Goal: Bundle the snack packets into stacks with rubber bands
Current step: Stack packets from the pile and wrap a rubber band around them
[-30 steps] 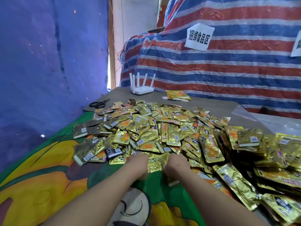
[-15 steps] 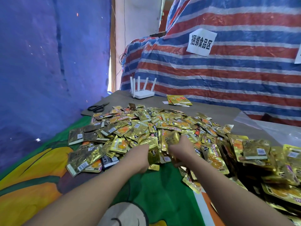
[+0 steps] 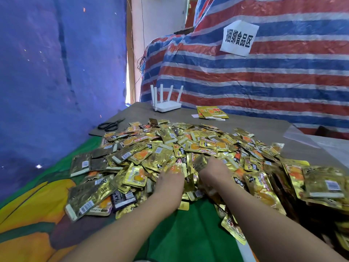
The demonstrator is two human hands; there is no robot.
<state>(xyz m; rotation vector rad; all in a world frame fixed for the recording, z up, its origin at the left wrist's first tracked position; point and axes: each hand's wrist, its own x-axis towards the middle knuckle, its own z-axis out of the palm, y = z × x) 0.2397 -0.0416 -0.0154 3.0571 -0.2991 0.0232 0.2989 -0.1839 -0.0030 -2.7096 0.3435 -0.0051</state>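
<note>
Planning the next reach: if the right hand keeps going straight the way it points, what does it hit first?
The right hand points away into the pile of gold snack packets, so it would likely meet more packets at once. The flat bundle lies further along that line, though depth is unclear.

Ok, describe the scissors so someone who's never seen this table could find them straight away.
Start at the white router with upright antennas at the table's far end. Come toward the left edge, just beyond the heap of gold snack packets. The scissors lie flat on the bare brown surface: black-handled, the only dark tool there.
</note>
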